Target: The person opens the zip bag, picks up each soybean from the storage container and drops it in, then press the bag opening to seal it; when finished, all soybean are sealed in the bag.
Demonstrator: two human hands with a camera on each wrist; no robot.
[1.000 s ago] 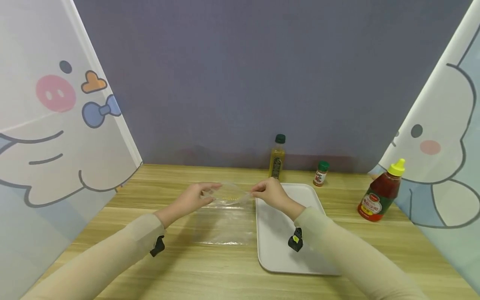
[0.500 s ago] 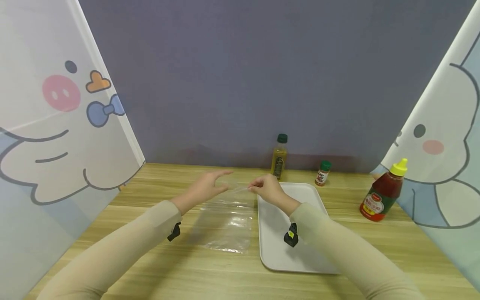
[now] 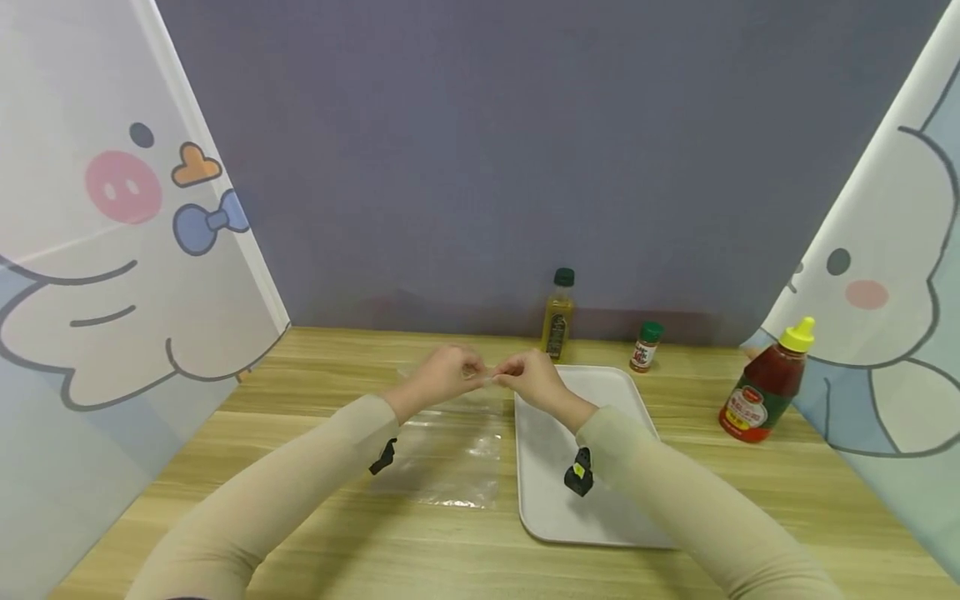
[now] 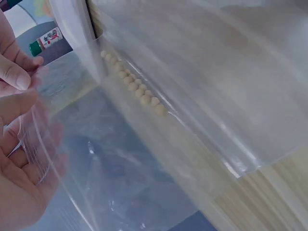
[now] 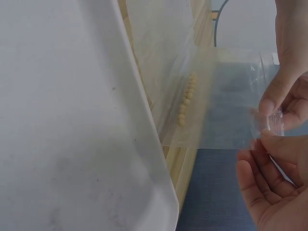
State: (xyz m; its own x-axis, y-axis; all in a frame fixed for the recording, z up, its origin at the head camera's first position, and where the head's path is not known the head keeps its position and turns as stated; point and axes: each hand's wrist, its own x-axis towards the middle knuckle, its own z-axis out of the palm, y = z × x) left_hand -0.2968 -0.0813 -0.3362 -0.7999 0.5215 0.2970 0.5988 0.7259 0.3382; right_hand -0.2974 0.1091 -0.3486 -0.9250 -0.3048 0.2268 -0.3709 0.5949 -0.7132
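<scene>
A clear plastic zip bag hangs from both hands, its lower part lying on the wooden table. My left hand pinches the bag's top edge between thumb and fingers, close to the right corner. Right beside it, my right hand pinches that corner; the fingertips of both hands nearly meet. Inside the bag, small round beige beans lie in a row along a fold, and they show in the right wrist view too. Zip ridges run along the top edge under the left thumb.
A white tray lies to the right of the bag, partly under the right forearm. Behind it stand an oil bottle and a green-capped spice jar. A ketchup bottle with a yellow nozzle stands at the far right.
My left hand let go of the bag's left side, moved right with fingers spread, and now pinches the top edge by my right hand. The bag's open mouth has come together.
</scene>
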